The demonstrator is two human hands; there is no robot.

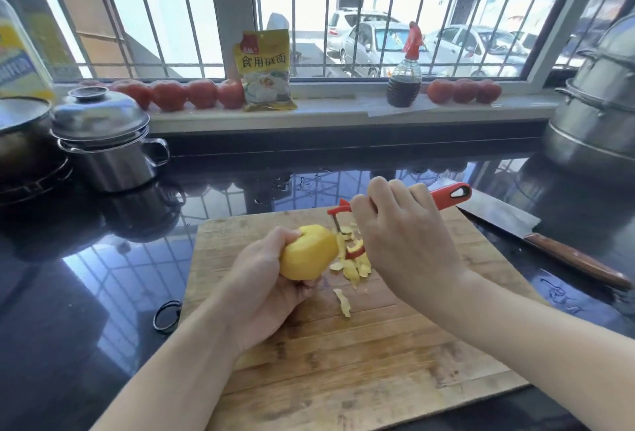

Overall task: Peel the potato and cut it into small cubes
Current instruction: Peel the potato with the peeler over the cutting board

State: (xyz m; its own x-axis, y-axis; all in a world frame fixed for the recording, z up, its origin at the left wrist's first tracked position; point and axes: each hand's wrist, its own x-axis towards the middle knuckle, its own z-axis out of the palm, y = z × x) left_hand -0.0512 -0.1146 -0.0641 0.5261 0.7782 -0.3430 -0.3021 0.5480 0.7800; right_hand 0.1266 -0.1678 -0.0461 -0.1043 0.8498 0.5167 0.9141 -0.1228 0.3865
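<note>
My left hand [261,289] grips a yellow potato [309,252], its visible side bare of skin, just above the wooden cutting board [343,362]. My right hand [398,238] holds a red peeler [450,193] whose blade end rests against the potato's right end. Several yellow peel strips [354,269] lie on the board under the peeler, and one more peel [343,303] lies a little nearer to me.
A cleaver with a wooden handle [549,245] lies on the dark counter right of the board. A lidded steel pot [106,149] stands at the left, a large steamer [598,111] at the right. Tomatoes [202,93], a yellow packet [266,70] and a sauce bottle [404,83] line the windowsill. A black ring [167,315] lies by the board's left edge.
</note>
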